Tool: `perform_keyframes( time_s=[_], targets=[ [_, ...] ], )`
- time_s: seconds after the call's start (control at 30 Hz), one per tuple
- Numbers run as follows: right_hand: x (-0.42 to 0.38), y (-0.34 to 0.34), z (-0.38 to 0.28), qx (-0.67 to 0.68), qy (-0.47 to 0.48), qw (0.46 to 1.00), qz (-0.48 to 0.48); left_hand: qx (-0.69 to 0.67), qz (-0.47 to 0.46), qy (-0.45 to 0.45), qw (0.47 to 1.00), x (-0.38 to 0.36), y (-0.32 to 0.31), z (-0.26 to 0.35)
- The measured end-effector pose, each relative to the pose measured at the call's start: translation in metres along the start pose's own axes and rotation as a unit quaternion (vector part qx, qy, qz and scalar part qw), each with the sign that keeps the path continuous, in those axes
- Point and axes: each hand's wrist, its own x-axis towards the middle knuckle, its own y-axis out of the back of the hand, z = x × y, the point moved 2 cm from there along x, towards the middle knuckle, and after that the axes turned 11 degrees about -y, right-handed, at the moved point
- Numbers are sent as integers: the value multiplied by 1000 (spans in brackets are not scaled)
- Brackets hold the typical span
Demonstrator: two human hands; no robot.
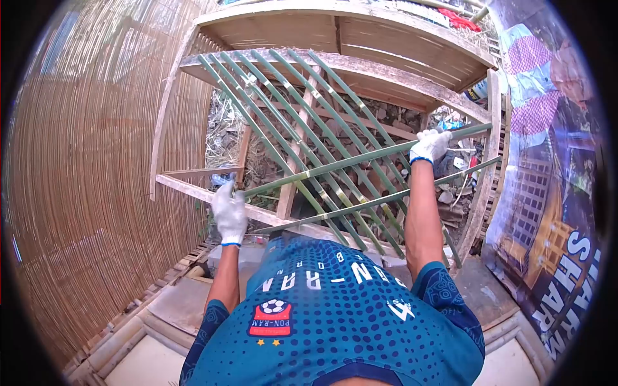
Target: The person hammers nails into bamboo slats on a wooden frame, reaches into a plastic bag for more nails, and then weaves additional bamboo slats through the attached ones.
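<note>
A long green bamboo strip lies slantwise across several other green strips on a wooden frame. At its right part, my right hand, in a white glove, is closed on it. My left hand, gloved too, is at the strip's left end, above the frame's near rail; its fingers are partly hidden, and whether they grip the strip cannot be told. Nearer my body, a second crossing strip runs roughly alongside the first, under my right forearm.
A woven bamboo wall stands on the left. On the right hangs a printed banner. Behind the frame is a wooden panel structure. Rubble and straw lie on the ground below, with a red cloth at the back right.
</note>
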Motion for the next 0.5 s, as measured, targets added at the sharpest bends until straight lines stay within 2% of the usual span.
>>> perform_keyframes(
  time_s=[0.07,0.13,0.17,0.2,0.27,0.33,0.4,0.43,0.47,0.5],
  targets=[
    [-6,-10,-5,4,-7,1000,6,-18,-29,-86,996,12,-15,17],
    [6,-9,4,7,3,999,-36,-2,-76,-99,992,11,-37,23],
    [10,-7,8,15,-8,998,-54,39,-85,-138,986,10,-47,17],
    [17,-6,10,23,-17,997,-74,30,-92,-129,987,8,-46,14],
    [36,1,12,-61,21,994,-88,12,-106,-113,988,5,-43,7],
    [21,-3,16,-66,-82,978,-182,3,-96,-103,990,-7,-37,-4],
    [3,-6,29,-158,-92,964,-191,3,-113,-65,991,-16,-28,-17],
    [-22,-9,23,-254,-111,949,-149,-12,-90,-88,992,-18,-25,-20],
    [-26,-9,24,-293,-88,942,-136,-9,-98,-89,991,-19,-25,-23],
    [-29,-13,25,-274,-104,945,-144,-18,-95,-93,991,-18,-24,-22]
  ],
)
